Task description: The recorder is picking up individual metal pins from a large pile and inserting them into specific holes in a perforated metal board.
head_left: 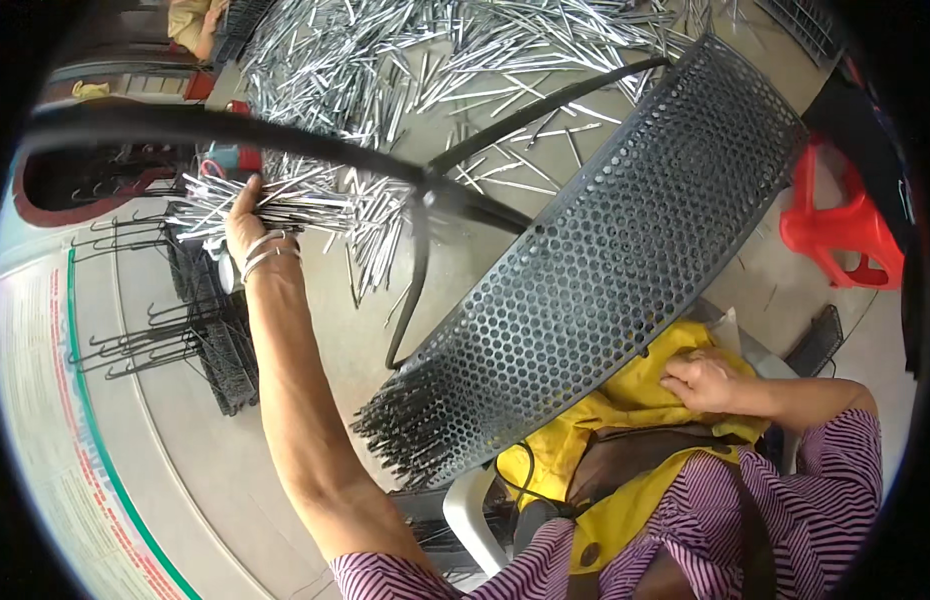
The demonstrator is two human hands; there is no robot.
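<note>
My left hand [247, 225], with metal bangles at the wrist, is closed round a bundle of thin silvery metal rods [305, 205]. Its thumb lies over them; the other fingers are mostly hidden. Beyond it a large pile of similar rods [355, 60] spreads out. Across the middle slants a long, curved dark perforated plate [595, 240] full of round holes. Dark rod ends [405, 425] stick out in a cluster at its lower left end. My right hand [710, 382] rests with curled fingers on a yellow apron [675, 345] over my lap; what it holds, if anything, is hidden.
A black tube frame [415, 185] crosses above the rods and meets the plate. Black wire racks with hooks [200, 320] stand at the left. A red plastic stool [840, 225] is at the right. A poster [60, 420] lines the left edge. Part of another person [193, 25] shows far left.
</note>
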